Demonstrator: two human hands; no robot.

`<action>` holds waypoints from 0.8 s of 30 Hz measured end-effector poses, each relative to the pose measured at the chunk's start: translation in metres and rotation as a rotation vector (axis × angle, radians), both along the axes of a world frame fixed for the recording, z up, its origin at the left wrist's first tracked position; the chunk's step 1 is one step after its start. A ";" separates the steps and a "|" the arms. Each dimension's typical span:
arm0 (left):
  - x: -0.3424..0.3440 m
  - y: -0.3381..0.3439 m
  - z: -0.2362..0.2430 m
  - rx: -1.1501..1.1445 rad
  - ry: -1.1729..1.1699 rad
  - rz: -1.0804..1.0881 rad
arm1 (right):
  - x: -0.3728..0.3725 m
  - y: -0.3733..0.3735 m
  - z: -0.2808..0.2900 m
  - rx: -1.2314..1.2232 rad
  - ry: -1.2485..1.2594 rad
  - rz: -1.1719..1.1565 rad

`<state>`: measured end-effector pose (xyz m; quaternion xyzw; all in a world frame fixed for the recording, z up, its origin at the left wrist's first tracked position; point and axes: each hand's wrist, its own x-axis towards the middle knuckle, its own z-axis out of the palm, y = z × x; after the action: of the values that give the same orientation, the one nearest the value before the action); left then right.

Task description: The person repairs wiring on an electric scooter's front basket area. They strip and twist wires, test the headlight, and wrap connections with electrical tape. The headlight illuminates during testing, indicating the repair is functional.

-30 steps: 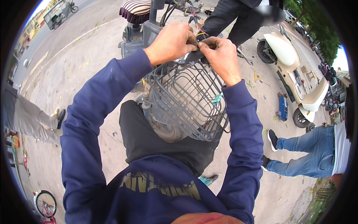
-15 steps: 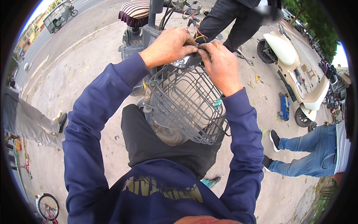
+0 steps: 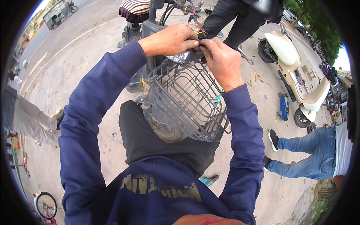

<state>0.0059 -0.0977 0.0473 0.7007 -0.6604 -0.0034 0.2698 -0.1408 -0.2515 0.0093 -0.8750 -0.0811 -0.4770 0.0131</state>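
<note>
At 12 o'clock, your left hand (image 3: 170, 40) and right hand (image 3: 225, 63) each pinch tight, seemingly on wires (image 3: 202, 32); likely light, limp, easily snapped; grip along their coloured lengths.

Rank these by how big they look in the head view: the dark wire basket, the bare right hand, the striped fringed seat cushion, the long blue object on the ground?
Largest to smallest, as they look:
1. Dark wire basket
2. Bare right hand
3. Striped fringed seat cushion
4. Long blue object
</note>
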 end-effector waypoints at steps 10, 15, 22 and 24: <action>-0.008 0.000 -0.004 -0.179 -0.150 0.095 | -0.002 0.014 0.024 0.412 0.334 -0.030; -0.018 -0.006 -0.009 -0.254 -0.176 0.138 | -0.011 0.012 0.027 0.418 0.401 -0.082; -0.011 0.003 -0.005 -0.182 -0.058 0.200 | 0.001 0.012 0.024 -0.170 0.263 -0.074; -0.015 0.000 -0.002 -0.187 -0.058 0.188 | -0.003 0.011 0.028 -0.123 0.295 -0.075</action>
<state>-0.0095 -0.0981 0.0449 0.7310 -0.5969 0.1038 0.3138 -0.1434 -0.2406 0.0378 -0.9372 -0.0748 -0.3375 -0.0465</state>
